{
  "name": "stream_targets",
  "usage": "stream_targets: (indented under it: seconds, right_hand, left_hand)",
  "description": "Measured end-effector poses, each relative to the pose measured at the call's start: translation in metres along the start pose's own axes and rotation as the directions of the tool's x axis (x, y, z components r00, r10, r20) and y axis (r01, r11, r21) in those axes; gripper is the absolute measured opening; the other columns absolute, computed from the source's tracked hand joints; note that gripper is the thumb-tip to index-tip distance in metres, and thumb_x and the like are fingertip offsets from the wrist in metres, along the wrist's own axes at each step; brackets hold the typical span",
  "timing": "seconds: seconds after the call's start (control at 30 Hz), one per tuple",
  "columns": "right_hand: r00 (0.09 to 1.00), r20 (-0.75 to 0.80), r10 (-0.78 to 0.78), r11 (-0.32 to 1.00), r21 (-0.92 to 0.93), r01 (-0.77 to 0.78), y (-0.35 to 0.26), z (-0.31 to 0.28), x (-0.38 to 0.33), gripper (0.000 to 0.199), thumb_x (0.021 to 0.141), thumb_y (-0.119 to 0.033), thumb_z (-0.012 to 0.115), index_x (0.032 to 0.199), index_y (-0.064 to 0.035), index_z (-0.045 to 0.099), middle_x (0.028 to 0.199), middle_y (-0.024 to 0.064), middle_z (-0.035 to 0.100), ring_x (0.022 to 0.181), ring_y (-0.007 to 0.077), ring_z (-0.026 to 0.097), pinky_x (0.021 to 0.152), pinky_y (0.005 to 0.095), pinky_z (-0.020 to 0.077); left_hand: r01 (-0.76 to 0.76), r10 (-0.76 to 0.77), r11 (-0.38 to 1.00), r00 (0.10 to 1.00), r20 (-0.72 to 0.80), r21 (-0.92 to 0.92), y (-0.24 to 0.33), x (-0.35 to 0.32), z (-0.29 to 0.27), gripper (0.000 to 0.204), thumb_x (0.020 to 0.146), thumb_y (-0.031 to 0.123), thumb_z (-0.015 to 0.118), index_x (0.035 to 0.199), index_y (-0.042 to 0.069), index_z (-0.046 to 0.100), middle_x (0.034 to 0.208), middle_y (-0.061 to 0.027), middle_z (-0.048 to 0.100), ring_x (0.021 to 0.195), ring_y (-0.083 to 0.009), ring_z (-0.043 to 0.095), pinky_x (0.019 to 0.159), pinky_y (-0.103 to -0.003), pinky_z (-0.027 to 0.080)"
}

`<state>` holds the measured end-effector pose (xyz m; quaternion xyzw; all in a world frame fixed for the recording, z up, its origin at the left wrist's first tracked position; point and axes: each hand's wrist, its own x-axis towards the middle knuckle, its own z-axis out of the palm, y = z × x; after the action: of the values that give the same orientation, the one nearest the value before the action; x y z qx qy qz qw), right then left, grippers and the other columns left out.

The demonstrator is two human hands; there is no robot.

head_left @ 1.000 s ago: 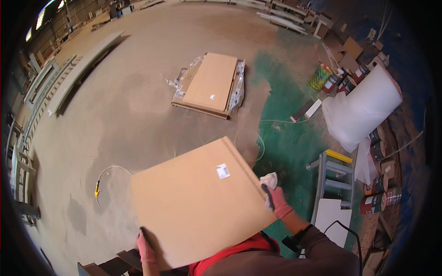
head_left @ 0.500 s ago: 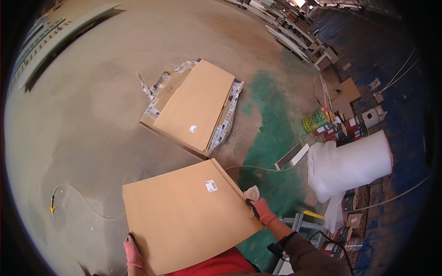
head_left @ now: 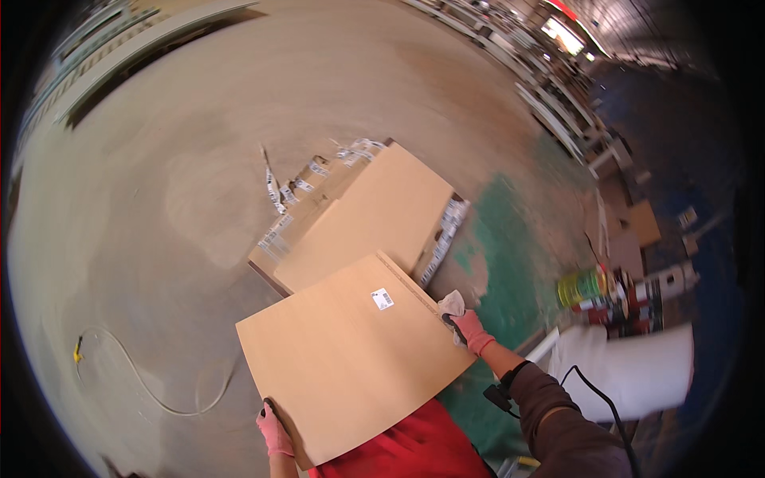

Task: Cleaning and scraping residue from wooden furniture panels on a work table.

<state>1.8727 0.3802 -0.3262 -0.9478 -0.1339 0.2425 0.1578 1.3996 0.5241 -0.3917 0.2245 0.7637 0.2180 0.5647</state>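
A flat tan board (head_left: 343, 366) with a white label (head_left: 382, 299) is held tilted in front of my red clothing. My left hand (head_left: 275, 432), in a pink glove with dark fingertips, is closed on its near left edge. My right hand (head_left: 473, 331), gloved alike, grips the right edge and also has a crumpled whitish cloth (head_left: 452, 303) pinched against it. The fingers under the board are hidden. Beyond it, similar tan boards (head_left: 382, 211) lie in an opened cardboard package (head_left: 275, 231) on the floor, partly covered by the held board.
A thin hose (head_left: 163, 405) with a yellow-ended nozzle (head_left: 78, 350) curls across the floor at left. To the right are a large white foam-wrap roll (head_left: 637, 370), a green-yellow tub (head_left: 580, 288) and cardboard pieces (head_left: 641, 223). Long panels (head_left: 151, 40) stand far left.
My view has turned, so the floor items sit lower and further right. The held board now overlaps the package in view. Both hands keep their grip.
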Motion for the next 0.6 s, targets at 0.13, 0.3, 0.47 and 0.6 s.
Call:
stream_targets:
  seconds: [0.13, 0.3, 0.47, 0.6]
  right_hand:
    - [0.984, -0.013, -0.180, 0.982, -0.063, 0.179, -0.002, 0.028, 0.170, 0.049, 0.064, -0.042, 0.070, 0.089, -0.0007, 0.064, 0.085, 0.0190, 0.064, 0.082, 0.0314, 0.062, 0.070, 0.0375, 0.0491]
    - [0.930, 0.008, -0.366, 0.923, -0.120, 0.365, -0.028, 0.060, 0.342, 0.042, 0.068, -0.035, 0.068, 0.089, 0.0005, 0.062, 0.085, 0.0219, 0.062, 0.085, 0.0366, 0.059, 0.072, 0.0393, 0.0480]
    - [0.937, 0.123, -0.327, 0.926, -0.157, 0.343, -0.053, 0.093, 0.431, 0.041, 0.068, -0.032, 0.068, 0.092, 0.0014, 0.062, 0.086, 0.0222, 0.063, 0.085, 0.0350, 0.060, 0.071, 0.0378, 0.0480]
    - [0.936, 0.114, -0.333, 0.920, -0.181, 0.349, -0.031, 0.109, 0.476, 0.042, 0.068, -0.030, 0.068, 0.094, 0.0022, 0.061, 0.088, 0.0199, 0.064, 0.086, 0.0333, 0.061, 0.075, 0.0375, 0.0480]
  left_hand:
    - [-0.032, 0.021, 0.990, 0.996, -0.084, -0.139, -0.035, 0.022, 0.125, 0.042, 0.086, 0.033, 0.052, 0.094, -0.008, 0.058, 0.088, -0.0105, 0.062, 0.075, -0.0181, 0.055, 0.071, -0.030, 0.044]
    - [0.009, -0.048, 0.976, 0.983, -0.175, -0.220, -0.064, 0.053, 0.266, 0.042, 0.084, 0.036, 0.054, 0.089, -0.006, 0.059, 0.079, -0.0052, 0.059, 0.070, -0.0148, 0.049, 0.066, -0.030, 0.042]
    - [0.064, -0.127, 0.981, 0.925, -0.358, -0.184, -0.082, 0.068, 0.336, 0.040, 0.083, 0.036, 0.055, 0.083, -0.004, 0.058, 0.073, -0.0019, 0.054, 0.064, -0.0140, 0.043, 0.061, -0.029, 0.039]
    - [-0.059, 0.005, 0.991, 0.912, -0.411, -0.118, -0.110, 0.081, 0.382, 0.036, 0.086, 0.031, 0.053, 0.084, -0.004, 0.058, 0.073, -0.0030, 0.053, 0.066, -0.0145, 0.043, 0.063, -0.029, 0.039]
